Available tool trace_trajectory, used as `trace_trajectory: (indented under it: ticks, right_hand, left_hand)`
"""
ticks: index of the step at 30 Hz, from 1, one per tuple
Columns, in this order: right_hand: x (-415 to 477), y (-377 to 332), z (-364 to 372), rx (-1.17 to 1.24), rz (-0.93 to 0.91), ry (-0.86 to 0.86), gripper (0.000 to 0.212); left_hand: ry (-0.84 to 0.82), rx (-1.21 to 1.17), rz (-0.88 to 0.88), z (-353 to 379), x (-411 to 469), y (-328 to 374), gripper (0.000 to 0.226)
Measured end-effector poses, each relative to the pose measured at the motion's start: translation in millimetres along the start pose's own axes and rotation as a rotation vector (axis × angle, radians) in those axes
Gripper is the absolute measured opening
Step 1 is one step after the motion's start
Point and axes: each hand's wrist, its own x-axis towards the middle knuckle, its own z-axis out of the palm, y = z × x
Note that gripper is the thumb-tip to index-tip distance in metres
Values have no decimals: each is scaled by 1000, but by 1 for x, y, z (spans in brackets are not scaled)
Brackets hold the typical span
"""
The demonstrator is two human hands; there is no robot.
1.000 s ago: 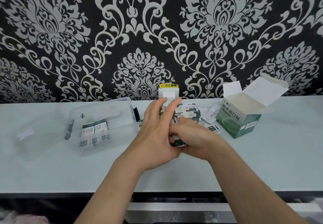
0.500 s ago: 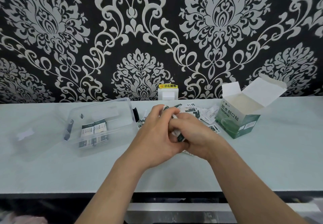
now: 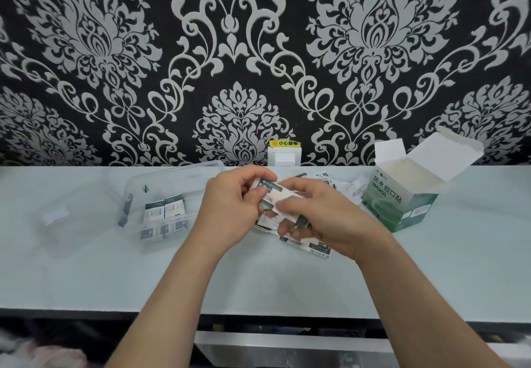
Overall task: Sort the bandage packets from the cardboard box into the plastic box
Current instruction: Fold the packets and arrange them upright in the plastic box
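1. Between the two boxes, above the table, both hands meet on a small stack of bandage packets; the left hand pinches its upper-left end with curled fingers; the right hand curls round the lower-right end, thumb on top.
2. The stack's long axis slants from upper left to lower right.
3. The plastic box lies left, just beside the nearer left hand; sorted packets lie flat inside; the cardboard box stands open on the right.
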Motion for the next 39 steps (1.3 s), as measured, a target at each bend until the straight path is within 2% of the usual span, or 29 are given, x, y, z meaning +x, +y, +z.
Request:
trace_trajectory:
  ticks: [3,8,12,17,23,25,26,28,31,34,39]
  right_hand:
    - [3,-1,6,-129,-138,164,8]
    - [17,-6,29,-550,-338,356,19]
    - [39,-19,52,-534,-409,375,15]
    - [75,-34,87,-640,-334,313,13]
    - [112,-35,122,-902,-109,212,14]
    - [119,-33,127,-985,-49,207,9]
    - [120,-33,129,-1036,-27,206,13]
    - [123,-34,134,-1125,2,218,16]
    - [125,-33,145,-1231,39,206,18]
    - [128,-28,153,-1270,99,164,13]
    - [131,-25,156,-1275,147,162,13]
  left_hand:
    - [66,104,2,-11,8,-1,42]
    - [-6,246,-26,-38,26,9,32]
    - [-90,276,-37,-77,47,14,33]
    - [-144,230,-146,-115,57,-5,26]
    - [-136,275,-268,-128,58,-48,23]
    - [-97,450,-204,-129,55,-58,34]
    - [-73,592,-149,-131,52,-60,35]
    - [-53,861,-52,-139,47,-60,24]
    - [-254,1147,-27,-145,41,-61,17]
    - [-419,1232,22,-144,38,-66,27]
    - [-478,1267,101,-144,39,-71,22]
